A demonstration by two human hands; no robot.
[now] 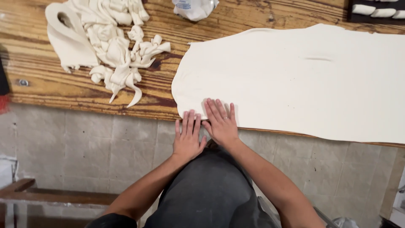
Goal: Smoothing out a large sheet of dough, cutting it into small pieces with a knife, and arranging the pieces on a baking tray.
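Both hands, my left hand (187, 139) and right hand (221, 123), are pressing flat and open on the dough sheet's (295, 80) near corner at the counter (50, 80) edge, probably starting a roll that needs an even lift.

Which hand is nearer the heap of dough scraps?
Left. The left hand lies at the dough sheet's near corner, below and right of the scraps; the right hand is farther right.

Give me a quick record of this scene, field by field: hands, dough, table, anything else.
left hand: flat, fingertips on the near edge of the dough sheet
right hand: flat on the same edge, beside the left
dough scraps: heaped at the table's left
table: worn wood
tray: dark, far right, holding pale pieces
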